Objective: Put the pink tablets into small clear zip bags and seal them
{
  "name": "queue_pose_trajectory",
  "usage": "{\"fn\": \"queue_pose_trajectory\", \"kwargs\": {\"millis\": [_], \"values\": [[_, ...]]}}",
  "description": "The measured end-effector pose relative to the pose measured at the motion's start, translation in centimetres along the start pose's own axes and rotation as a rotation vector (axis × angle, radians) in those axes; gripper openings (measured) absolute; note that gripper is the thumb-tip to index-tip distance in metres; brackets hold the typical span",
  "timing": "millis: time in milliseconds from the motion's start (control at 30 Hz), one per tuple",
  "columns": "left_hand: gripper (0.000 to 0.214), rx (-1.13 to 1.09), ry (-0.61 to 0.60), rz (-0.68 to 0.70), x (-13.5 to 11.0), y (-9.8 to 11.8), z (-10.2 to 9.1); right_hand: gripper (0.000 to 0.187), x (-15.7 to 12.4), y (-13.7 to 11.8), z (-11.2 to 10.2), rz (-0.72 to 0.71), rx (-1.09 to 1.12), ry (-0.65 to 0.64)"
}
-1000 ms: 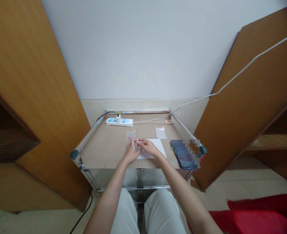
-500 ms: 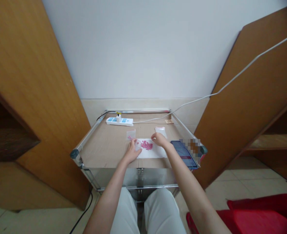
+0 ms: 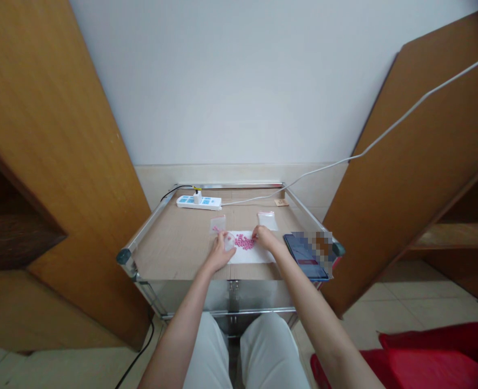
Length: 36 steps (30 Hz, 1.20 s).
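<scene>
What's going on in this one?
A seated person is working over a sheet of white paper on a metal cart. Their right hand reaches to a heap of small pink pieces on the paper, while their left hand seems to hold something small and clear. Two clear plastic bags lie beyond the paper.

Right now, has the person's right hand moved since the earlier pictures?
Yes: the right hand has shifted rightward, farther from the white power strip, toward the phone.
</scene>
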<state>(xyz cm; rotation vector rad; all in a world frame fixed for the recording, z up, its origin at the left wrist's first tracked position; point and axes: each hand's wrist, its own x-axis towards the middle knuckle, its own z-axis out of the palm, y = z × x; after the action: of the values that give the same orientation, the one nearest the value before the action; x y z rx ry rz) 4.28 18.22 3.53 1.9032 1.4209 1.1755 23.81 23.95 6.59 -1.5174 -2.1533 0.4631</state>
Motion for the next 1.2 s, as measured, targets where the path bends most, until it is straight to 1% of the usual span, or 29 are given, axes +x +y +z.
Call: {"fn": "queue_pose_trajectory", "kwargs": {"millis": [167,333,433,533,633,700,800,900,1033,1133,1200], "values": [[0.048,0.012,0.004,-0.001,0.1,0.0,0.1,0.023,-0.4,-0.1,-0.2,-0.057,-0.079,-0.046],[0.047,0.0,-0.004,0.003,0.0,0.0,0.0,0.02,-0.3,0.0,-0.1,-0.073,-0.113,-0.051],[0.048,-0.004,-0.009,-0.001,0.0,-0.1,0.0,0.019,-0.1,-0.3,-0.4,-0.083,-0.12,-0.041],[0.049,-0.007,-0.006,-0.005,0.0,-0.2,0.0,0.017,-0.2,-1.5,-1.1,-0.115,-0.09,0.007],[0.05,-0.016,0.001,0.001,0.0,-0.2,0.1,0.011,-0.6,-3.5,-1.6,-0.224,0.068,0.114],[0.05,-0.025,0.005,0.013,0.0,-0.3,0.2,0.009,-0.8,-4.9,-1.4,-0.299,0.157,0.137],[0.049,-0.055,0.016,0.031,0.1,-0.4,0.3,0.007,-0.8,-6.4,-0.3,-0.362,0.23,0.123],[0.048,-0.072,0.021,0.063,0.1,-0.4,0.2,0.006,-0.7,-7.1,0.9,-0.381,0.242,0.063],[0.046,-0.068,0.014,0.102,0.1,-0.3,0.1,0.01,-0.8,-7.5,1.9,-0.337,0.215,0.02],[0.047,-0.06,0.012,0.106,0.0,-0.3,0.0,0.014,-0.9,-7.5,2.1,-0.298,0.194,-0.02],[0.047,-0.047,0.012,0.1,0.0,-0.3,0.1,0.013,-0.9,-7.4,1.9,-0.304,0.188,-0.039]]}}
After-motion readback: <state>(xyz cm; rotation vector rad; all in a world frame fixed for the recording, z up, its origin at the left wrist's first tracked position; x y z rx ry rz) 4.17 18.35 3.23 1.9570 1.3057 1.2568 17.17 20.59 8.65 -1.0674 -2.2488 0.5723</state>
